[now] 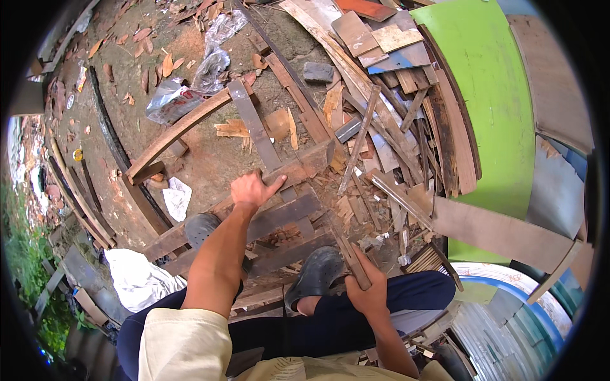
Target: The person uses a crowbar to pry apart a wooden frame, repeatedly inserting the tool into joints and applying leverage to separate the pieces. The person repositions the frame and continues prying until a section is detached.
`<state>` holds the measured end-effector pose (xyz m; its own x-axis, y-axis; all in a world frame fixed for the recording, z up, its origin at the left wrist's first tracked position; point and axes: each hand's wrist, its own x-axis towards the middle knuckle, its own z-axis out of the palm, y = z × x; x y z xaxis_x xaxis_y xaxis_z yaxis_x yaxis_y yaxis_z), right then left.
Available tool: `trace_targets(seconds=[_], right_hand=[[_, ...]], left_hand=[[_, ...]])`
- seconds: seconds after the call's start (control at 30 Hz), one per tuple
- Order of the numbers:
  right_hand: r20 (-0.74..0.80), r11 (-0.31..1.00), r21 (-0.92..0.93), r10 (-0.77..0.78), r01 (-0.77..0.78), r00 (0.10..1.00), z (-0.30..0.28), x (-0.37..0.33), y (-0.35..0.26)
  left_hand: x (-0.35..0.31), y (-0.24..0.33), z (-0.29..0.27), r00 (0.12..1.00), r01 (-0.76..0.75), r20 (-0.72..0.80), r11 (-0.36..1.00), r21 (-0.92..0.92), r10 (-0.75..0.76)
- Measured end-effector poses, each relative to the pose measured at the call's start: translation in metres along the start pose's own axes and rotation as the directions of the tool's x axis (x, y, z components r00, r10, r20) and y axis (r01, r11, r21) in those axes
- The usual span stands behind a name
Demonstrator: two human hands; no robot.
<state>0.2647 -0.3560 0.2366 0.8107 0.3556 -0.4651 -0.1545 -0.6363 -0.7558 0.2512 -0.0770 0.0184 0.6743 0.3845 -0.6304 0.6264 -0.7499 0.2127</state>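
My left hand [253, 189] grips the top of a long brown wooden beam [304, 164], thumb stretched along it toward the squared right end. The beam lies slantwise across other planks. In my right hand [370, 284], lower right, is a narrow brown wooden stick [351, 255], perhaps a tool's handle. It points up and left toward the beam; whether a blade or head is on its far end I cannot make out. Below the beam lie dark planks [289, 214], with a dark clog [318, 273] on my foot close by.
Scrap boards [397, 41] are heaped at the upper right, beside a bright green panel [502, 127]. A curved wooden piece [181, 132] and plastic bags [171, 101] lie at the upper left. White cloth [136, 276] is at the lower left; a grey block [318, 72] sits farther off.
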Motion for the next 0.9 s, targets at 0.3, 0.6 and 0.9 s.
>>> trace_targets(seconds=[0.3, 0.6, 0.9], right_hand=[[0.014, 0.997, -0.032, 0.074, -0.073, 0.997, 0.049, 0.091, 0.014], [0.018, 0.992, 0.026, 0.119, -0.12, 0.993, 0.069, 0.149, 0.038], [0.026, 0.997, -0.067, -0.039, 0.041, 0.999, -0.019, -0.017, -0.012]], left_hand=[[0.009, -0.001, -0.001, 1.0, -0.004, -0.016, 1.0, 0.002, 0.004], [0.012, 0.02, -0.008, 0.998, -0.042, 0.053, 0.999, -0.008, 0.043], [0.0, 0.007, -0.011, 0.996, 0.026, 0.087, 1.0, -0.007, -0.026]])
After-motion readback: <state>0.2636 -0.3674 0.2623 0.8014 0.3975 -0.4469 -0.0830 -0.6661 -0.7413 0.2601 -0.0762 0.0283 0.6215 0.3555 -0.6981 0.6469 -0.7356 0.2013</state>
